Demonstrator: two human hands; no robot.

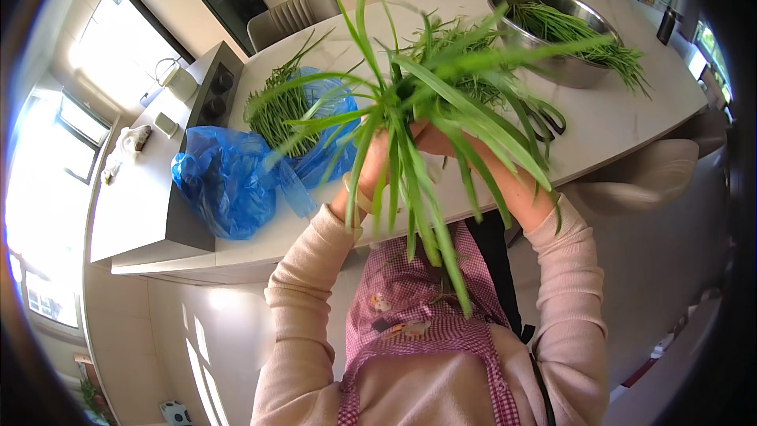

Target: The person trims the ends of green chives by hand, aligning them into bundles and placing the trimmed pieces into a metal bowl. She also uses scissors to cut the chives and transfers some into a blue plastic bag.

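A bunch of garlic chives [438, 83] is held up over the near edge of the table, its long flat leaves fanning out on all sides. My left hand [375, 159] is closed round the bunch, a pale bangle on its wrist. Against it, my right hand [438, 142] also closes on the chives; leaves cover most of its fingers. Beyond the hands lies a loose heap of chives [465, 47]. Just right of it, dark-handled scissors [550, 120] rest on the table, partly behind leaves.
A steel bowl [569, 72] at the far right holds more chives. Left of my hands, a pile of green stems [276, 114] lies by crumpled blue plastic bags [229, 177]. The pale table [631, 114] has chairs [293, 17] around it. A counter with a kettle [177, 81] adjoins its left end.
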